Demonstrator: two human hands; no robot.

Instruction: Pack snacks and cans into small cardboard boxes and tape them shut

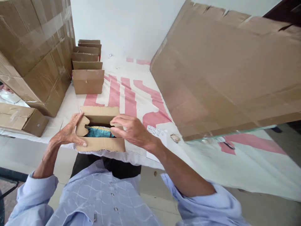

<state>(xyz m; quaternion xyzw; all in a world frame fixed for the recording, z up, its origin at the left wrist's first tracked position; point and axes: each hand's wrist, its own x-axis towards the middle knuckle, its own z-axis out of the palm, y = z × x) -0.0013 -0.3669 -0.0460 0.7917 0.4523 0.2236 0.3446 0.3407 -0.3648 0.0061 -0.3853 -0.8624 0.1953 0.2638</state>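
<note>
A small open cardboard box (101, 145) sits at the table's front edge, its long flaps standing up at front and back. Inside lies a blue printed packet (100, 131) with a yellowish edge. My left hand (70, 130) grips the box's left end, thumb on the front side and fingers toward the back, beside the notched left end flap (81, 126). Over the right end is my right hand (131, 130), its fingers bent and closed around the right end flap, which they partly hide.
A row of several small cardboard boxes (88, 81) stands at the back left beside a tall taped carton stack (44, 62). Another carton (23, 119) lies at far left. A large cardboard sheet (225, 69) leans on the right. White cloth with red print (138, 75) covers the table.
</note>
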